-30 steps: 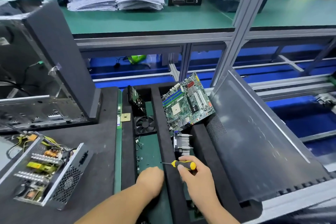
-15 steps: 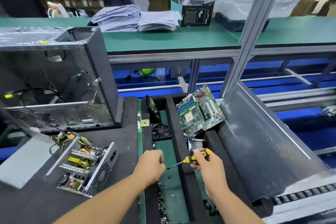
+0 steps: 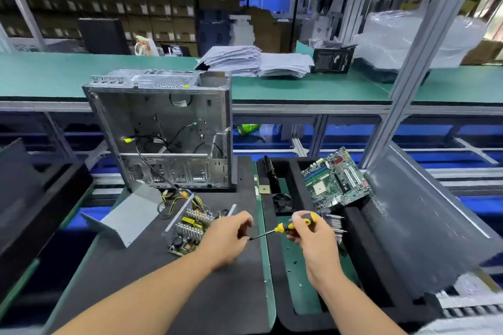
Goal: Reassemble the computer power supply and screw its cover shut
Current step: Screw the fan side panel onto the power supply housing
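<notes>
The open power supply [image 3: 187, 228] lies on the black mat [image 3: 163, 280], its circuit board and heat sinks bare, yellow wires trailing from its far end. Its grey metal cover [image 3: 128, 217] lies loose just to its left. My right hand [image 3: 310, 236] grips a yellow-and-black screwdriver [image 3: 288, 227], the shaft pointing left. My left hand [image 3: 228, 236] hovers over the supply's right edge with fingers curled at the screwdriver's tip; whether it pinches a screw is hidden.
An empty computer case [image 3: 166, 130] stands upright behind the supply. A motherboard [image 3: 334, 179], a fan [image 3: 283, 201] and a heat sink [image 3: 337, 228] lie in the black foam tray [image 3: 362, 253], loose screws on its green floor. A grey side panel [image 3: 424, 217] leans at the right.
Both hands have risen out of the foam tray and shifted left toward the power supply. The screwdriver tip now meets my left fingers. The camera has tilted up.
</notes>
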